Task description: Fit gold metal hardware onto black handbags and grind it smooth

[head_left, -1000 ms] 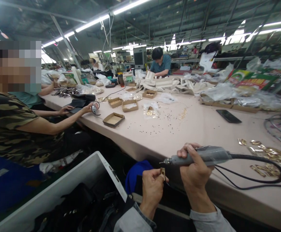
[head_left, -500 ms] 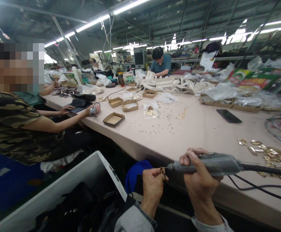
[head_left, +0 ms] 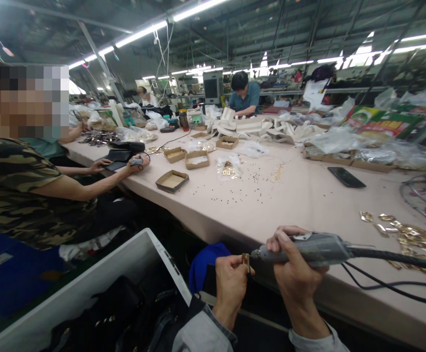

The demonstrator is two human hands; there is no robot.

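Note:
Pinched between the fingers of my left hand (head_left: pixel 231 283) is a small gold metal buckle (head_left: pixel 246 262), held upright past the table's near edge. My right hand (head_left: pixel 296 278) is wrapped round a grey electric screwdriver (head_left: pixel 317 248), lying level with its tip pointing left. That tip is at the buckle's right face; whether it touches a screw there is too small to tell. A thick black cord (head_left: pixel 392 253) runs from the tool's back end to the right. Several more gold buckles (head_left: pixel 414 237) lie in a loose pile on the table to the right.
A white bin (head_left: pixel 139 244) of dark items stands at lower left. On the pink-covered table (head_left: pixel 308 195) are a phone (head_left: pixel 346 177), cardboard trays (head_left: pixel 172 181), a plastic bag of gold parts (head_left: pixel 228 167) and scattered tiny dark pieces. A co-worker in a camouflage shirt (head_left: pixel 18 188) sits at left.
My right hand and the electric screwdriver have shifted slightly left, bringing the tip closer to the buckle. My left hand has hardly moved. The co-worker's hand at left has turned a little.

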